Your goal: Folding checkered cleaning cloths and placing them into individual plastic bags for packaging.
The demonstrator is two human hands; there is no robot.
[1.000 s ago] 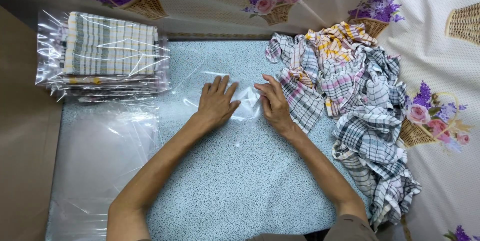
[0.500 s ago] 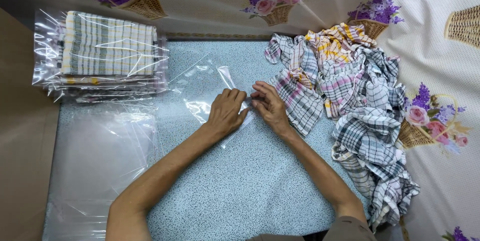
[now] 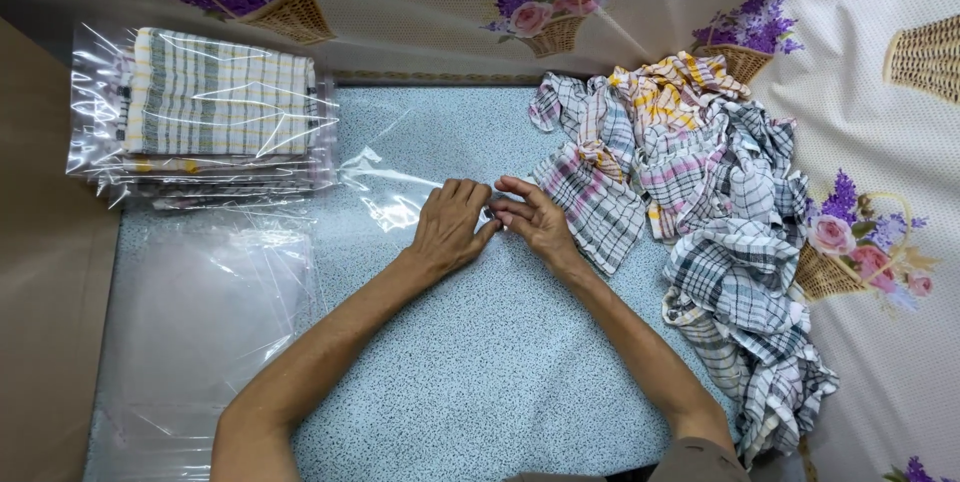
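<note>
On the counter (image 3: 480,382), both hands meet at the middle: left hand (image 3: 450,227) on a bag (image 3: 385,192), right hand (image 3: 535,220) beside it. Packed stack (image 3: 205,117) far left, empty bags (image 3: 200,312) before it, cloth pile (image 3: 700,212) right.

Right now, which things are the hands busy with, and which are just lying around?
In use: left hand and right hand, pinching the clear crinkly plastic bag.

Lying about: heap of loose checked cloths; stack of bagged striped cloths; flat empty clear bags.
</note>
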